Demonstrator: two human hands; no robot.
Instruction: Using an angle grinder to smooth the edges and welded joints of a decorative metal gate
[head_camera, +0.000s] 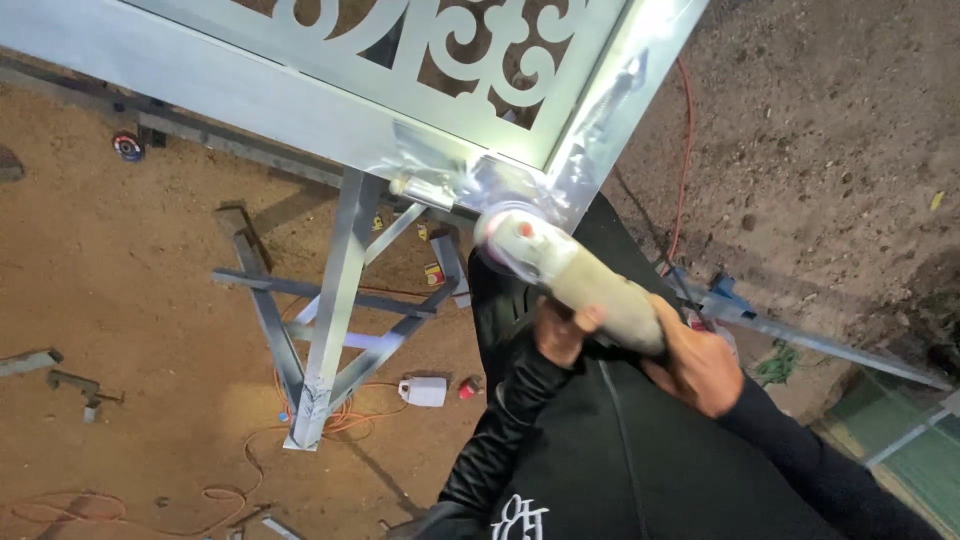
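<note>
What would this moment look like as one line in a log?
left hand: grips angle grinder front | right hand: holds its rear | disc at metal frame corner | metal stand below

Both hands closed in a two-handed grip, arms raised forward from the torso.

Left hand (560, 330): fingers curled shut, knuckles toward the camera, thumb tip lying up over the top. Left forearm in a black sleeve, rising steeply from the lower centre, elbow bent. Right hand (698, 362): wrapped closed from the side and behind, back of hand upward, wrist bare. Right forearm in a dark sleeve, entering from the lower right at a shallow angle. The hands sit near each other, left ahead of right.
</note>
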